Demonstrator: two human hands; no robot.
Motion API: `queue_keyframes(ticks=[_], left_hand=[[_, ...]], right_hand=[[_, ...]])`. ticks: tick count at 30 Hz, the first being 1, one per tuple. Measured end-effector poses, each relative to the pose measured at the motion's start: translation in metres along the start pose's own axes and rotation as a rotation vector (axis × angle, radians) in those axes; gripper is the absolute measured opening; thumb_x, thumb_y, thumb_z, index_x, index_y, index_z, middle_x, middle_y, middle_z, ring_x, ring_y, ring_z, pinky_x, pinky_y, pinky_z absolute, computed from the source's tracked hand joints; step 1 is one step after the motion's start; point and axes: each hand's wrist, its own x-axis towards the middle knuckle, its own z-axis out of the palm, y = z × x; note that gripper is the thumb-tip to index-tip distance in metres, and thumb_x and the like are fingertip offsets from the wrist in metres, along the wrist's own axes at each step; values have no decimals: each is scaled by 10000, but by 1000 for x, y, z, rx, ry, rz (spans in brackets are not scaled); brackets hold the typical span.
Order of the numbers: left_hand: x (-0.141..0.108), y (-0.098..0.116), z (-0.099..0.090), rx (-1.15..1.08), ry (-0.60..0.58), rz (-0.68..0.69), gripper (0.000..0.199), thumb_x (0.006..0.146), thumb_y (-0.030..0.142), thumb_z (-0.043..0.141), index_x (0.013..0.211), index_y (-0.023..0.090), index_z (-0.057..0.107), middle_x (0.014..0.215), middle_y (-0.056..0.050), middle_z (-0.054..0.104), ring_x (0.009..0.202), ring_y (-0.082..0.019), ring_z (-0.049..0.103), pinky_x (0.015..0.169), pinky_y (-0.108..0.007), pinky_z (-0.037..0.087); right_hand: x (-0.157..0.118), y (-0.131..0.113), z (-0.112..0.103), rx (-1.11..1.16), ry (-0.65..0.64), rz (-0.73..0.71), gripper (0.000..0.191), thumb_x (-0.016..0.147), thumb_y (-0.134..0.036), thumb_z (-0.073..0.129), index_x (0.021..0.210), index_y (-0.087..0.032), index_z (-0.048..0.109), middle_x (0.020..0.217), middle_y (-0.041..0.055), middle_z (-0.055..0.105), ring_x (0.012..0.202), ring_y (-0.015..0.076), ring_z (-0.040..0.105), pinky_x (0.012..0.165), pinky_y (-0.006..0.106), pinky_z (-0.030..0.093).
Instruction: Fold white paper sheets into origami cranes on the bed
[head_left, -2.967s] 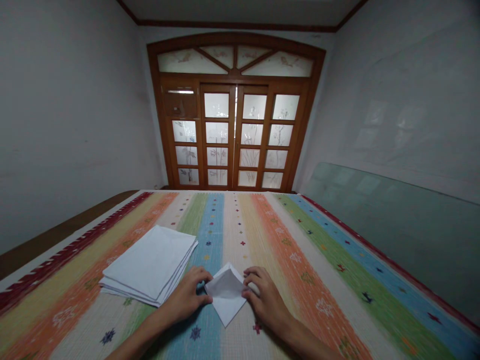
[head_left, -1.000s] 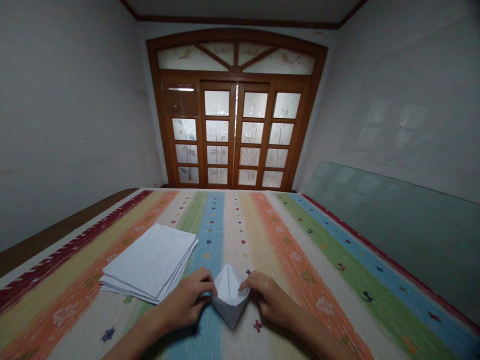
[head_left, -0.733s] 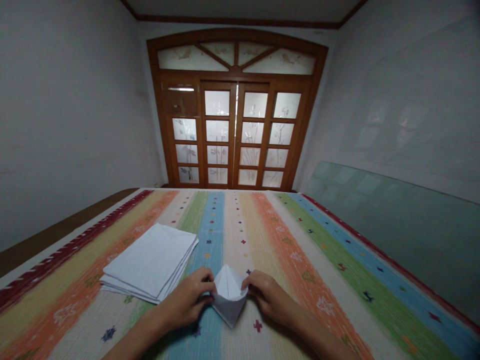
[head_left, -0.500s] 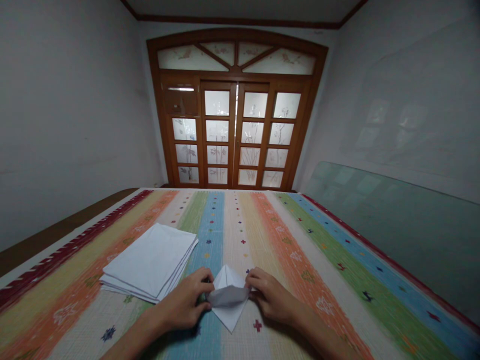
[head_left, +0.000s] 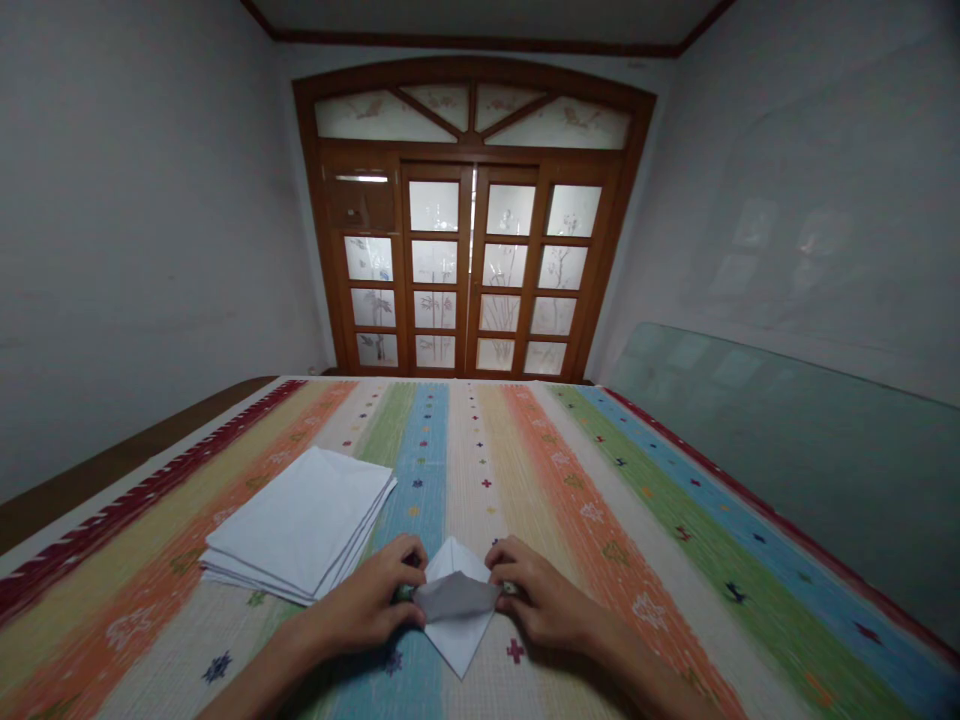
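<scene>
A: What has just changed?
B: The folded paper (head_left: 461, 645), cupped with raised walls 1.0 s ago, now lies opened into a diamond, a shaded flap (head_left: 455, 598) crossing its middle. This suggests a fold being reshaped, probably with its crease not yet pressed.
A: Where is it, and how is it held?
B: On the striped tablecloth (head_left: 637, 570), between the 2 hands. The left hand (head_left: 379, 590) pinches its left corner between thumb and fingers; the right hand (head_left: 544, 597) pinches the right corner likewise.
A: What differs from 0.5 s ago?
B: The diamond's near tip reaches slightly closer to the wearer. The paper stack (head_left: 304, 520) is unmoved.
</scene>
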Motion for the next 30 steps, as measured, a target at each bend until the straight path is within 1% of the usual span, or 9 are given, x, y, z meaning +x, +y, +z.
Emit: queue_keyframes(ticks=[2,4,7,12,18,24,27,30], left_hand=[[0,0,0,-9,-6,2,52,810,198,763,799,207,713,1128,-21,577,1091,-221,561,976,-328,439],[-1,0,-1,-6,-18,-6,105,758,202,818,791,206,718,1148,-20,570,1108,-232,552,988,-337,434],[-1,0,-2,-6,-31,-21,166,703,159,840,812,209,726,1169,-17,565,1123,-240,543,1010,-347,426],[-1,-1,-1,-42,-33,-22,128,740,122,784,811,219,741,1166,-11,568,1127,-233,544,1015,-341,423],[-3,0,-2,-46,-39,-5,165,754,91,742,846,228,750,1220,-19,549,1160,-241,532,1048,-361,408],[-4,3,-5,-45,-54,24,196,768,65,683,838,235,752,1233,-32,552,1164,-240,541,1040,-359,411],[-4,3,-4,-49,-43,32,219,757,48,665,837,234,747,1226,-33,554,1162,-238,538,1044,-351,410],[-3,2,-3,-63,-34,-4,201,739,55,694,832,225,749,1231,-29,549,1168,-238,534,1062,-346,399]], right_hand=[[0,-1,-1,11,-24,12,189,783,-9,708,860,-181,725,1104,66,624,1054,211,592,924,327,468],[0,-1,-1,12,-38,20,188,779,-13,721,859,-183,736,1111,66,618,1062,212,589,928,329,468],[0,-2,-1,24,-47,28,183,787,-15,726,866,-179,739,1121,72,621,1077,216,586,935,335,469],[0,-5,-4,66,-65,52,210,789,11,716,878,-177,742,1153,77,625,1112,219,580,967,344,468],[0,-7,-5,117,-78,38,213,813,11,701,881,-185,748,1246,82,591,1198,228,555,1057,383,448],[-1,-6,-4,118,-88,15,214,861,0,654,902,-188,750,1268,90,593,1225,231,554,1082,398,442],[-1,-7,-5,120,-101,36,207,827,-3,690,910,-180,759,1303,102,577,1240,247,547,1084,404,445],[-2,-9,-4,147,-118,90,193,764,-9,750,874,-166,771,1326,111,557,1223,261,556,1055,395,473]])
